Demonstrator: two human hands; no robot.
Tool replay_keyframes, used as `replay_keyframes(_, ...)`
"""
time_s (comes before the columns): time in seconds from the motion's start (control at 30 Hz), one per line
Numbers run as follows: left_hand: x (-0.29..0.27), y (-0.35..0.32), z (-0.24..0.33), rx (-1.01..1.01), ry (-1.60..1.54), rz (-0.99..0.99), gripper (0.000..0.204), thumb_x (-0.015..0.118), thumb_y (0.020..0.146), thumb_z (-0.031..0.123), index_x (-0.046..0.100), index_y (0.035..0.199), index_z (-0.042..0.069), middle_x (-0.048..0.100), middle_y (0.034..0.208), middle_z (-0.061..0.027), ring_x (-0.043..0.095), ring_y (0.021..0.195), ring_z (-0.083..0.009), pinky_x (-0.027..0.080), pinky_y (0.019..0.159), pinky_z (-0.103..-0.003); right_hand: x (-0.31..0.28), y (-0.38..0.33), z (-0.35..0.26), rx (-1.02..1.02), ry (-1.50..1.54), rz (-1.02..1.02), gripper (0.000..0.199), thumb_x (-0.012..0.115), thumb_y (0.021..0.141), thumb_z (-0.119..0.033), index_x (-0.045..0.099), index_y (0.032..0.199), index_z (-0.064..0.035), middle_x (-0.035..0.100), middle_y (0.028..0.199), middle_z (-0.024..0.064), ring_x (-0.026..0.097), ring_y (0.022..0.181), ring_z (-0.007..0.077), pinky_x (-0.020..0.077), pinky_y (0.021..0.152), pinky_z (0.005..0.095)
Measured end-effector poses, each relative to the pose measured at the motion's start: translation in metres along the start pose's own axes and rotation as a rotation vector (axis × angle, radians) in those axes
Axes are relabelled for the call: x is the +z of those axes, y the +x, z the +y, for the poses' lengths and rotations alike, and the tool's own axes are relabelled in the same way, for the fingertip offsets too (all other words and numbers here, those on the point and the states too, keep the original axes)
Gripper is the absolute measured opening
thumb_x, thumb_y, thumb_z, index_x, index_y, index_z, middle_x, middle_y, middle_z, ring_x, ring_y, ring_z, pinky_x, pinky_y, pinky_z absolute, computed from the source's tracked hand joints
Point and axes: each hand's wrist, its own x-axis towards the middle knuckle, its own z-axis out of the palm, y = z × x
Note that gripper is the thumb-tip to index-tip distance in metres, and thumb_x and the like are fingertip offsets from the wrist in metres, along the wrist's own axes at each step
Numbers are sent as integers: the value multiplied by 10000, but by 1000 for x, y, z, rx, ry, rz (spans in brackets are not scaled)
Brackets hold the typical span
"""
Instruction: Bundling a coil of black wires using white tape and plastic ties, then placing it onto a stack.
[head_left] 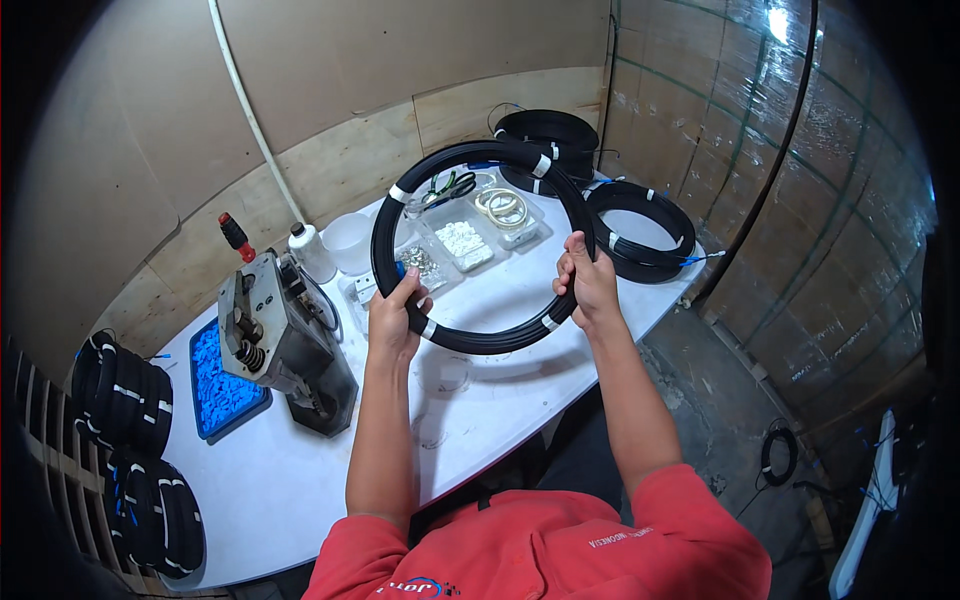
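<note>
Left hand (395, 318) and right hand (588, 283) both gripping black cable coil (480, 160), raised above white table (300, 470)

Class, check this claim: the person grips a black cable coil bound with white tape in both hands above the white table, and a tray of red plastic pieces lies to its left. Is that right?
Not quite. In the head view the left hand and right hand do hold the black cable coil bound with white tape above the white table, but the tray's plastic pieces are blue, not red.
</note>
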Motion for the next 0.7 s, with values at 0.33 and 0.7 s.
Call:
replay_keyframes(0.33,-1,-6,-1,-38,85,-81,204,754,921,172,579,907,66,536,709,-1,497,551,-111,463,530,-296,-15,6,14,66,43,41,439,669,948,-511,531,948,-93,440,641,-55,437,517,48,394,462,223)
replay_keyframes(0.7,-17,24,4,-66,82,-137,251,737,906,166,519,786,127,409,601,50,422,499,-92,384,475,-287,2,-23,21,2,43,40,359,683,987,-387,495,817,-133,442,649,-30,446,537,69,397,477,237)
